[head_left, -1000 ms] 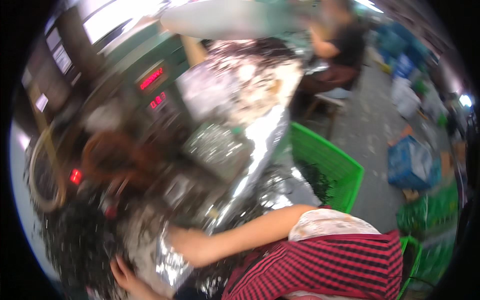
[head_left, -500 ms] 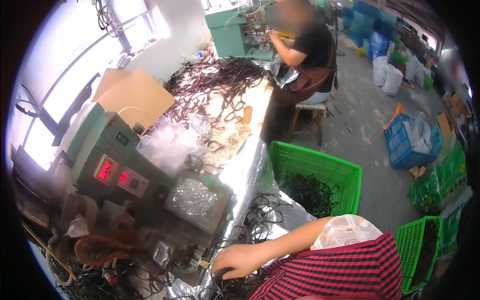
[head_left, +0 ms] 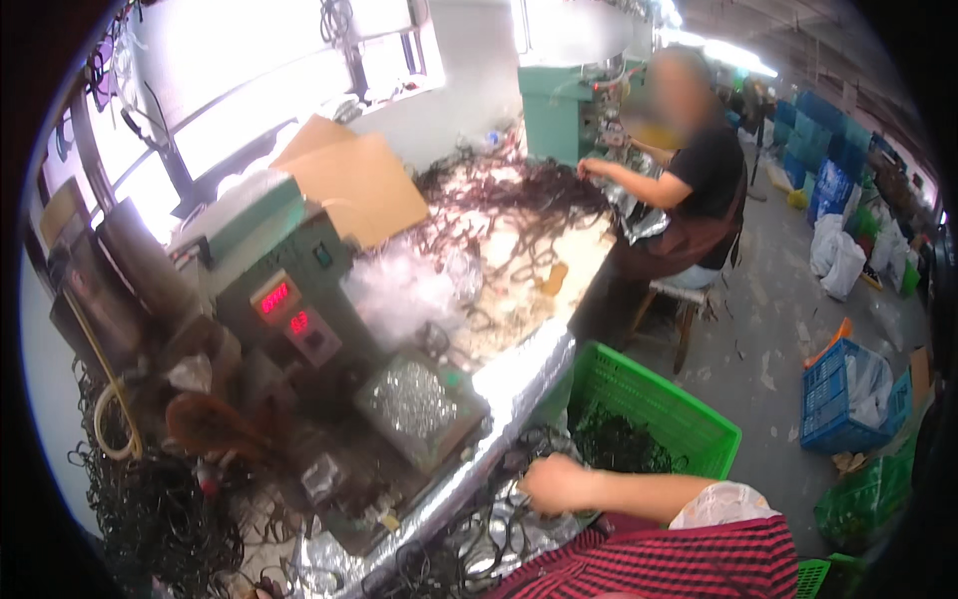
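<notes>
My right hand [head_left: 561,483] is over the foil-covered table edge, just left of the green basket. Its fingers curl down among thin black straps [head_left: 499,519], and what they hold, if anything, I cannot make out. The straps lie in loops on the silvery foil [head_left: 534,539] in front of me. To the left of the hand stands a green bench machine [head_left: 299,260] with red lit displays. A square tray [head_left: 469,424] on it holds many small shiny metal pieces [head_left: 411,399]. My left hand is out of sight.
A green basket [head_left: 689,404] with black straps stands right of the table. Beyond it a co-worker [head_left: 704,150] sits on a stool [head_left: 679,299] at another green machine [head_left: 554,110]. Dark straps [head_left: 529,190] heap on the far table; a blue crate [head_left: 833,399] sits on the floor.
The view has swung, so the scene sits lower and further right. My right hand has moved from beside the machine's front to the straps near the green basket. The co-worker's arms have shifted.
</notes>
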The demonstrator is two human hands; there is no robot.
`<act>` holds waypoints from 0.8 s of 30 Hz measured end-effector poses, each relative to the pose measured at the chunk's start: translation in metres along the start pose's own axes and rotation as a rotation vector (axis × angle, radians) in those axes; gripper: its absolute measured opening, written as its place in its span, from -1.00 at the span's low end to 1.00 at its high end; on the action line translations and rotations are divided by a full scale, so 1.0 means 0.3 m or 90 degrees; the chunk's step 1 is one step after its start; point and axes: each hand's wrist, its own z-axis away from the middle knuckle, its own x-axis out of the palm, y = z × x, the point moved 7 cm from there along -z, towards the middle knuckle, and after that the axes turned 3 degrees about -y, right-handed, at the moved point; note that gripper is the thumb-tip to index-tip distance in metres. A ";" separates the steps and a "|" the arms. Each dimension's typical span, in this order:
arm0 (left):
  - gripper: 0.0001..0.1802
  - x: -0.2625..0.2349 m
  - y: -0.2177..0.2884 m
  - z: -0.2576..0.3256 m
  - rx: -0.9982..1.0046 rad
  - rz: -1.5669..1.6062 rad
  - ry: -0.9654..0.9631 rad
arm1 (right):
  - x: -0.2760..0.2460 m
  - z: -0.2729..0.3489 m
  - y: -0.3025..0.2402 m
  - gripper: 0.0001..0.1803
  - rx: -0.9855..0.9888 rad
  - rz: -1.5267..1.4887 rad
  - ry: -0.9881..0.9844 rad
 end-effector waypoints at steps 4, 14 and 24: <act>-0.60 -0.357 -0.372 -0.119 -0.091 0.123 0.081 | 0.009 0.063 -0.017 -0.74 -0.032 -0.020 0.018; -0.67 -0.209 -0.027 -0.001 0.106 -0.158 -0.006 | 0.140 -0.181 -0.883 -0.52 -0.568 -0.018 0.088; -0.85 -0.006 0.146 0.060 -0.041 0.133 -0.146 | 0.136 -0.116 -0.504 -0.52 -0.290 0.068 0.015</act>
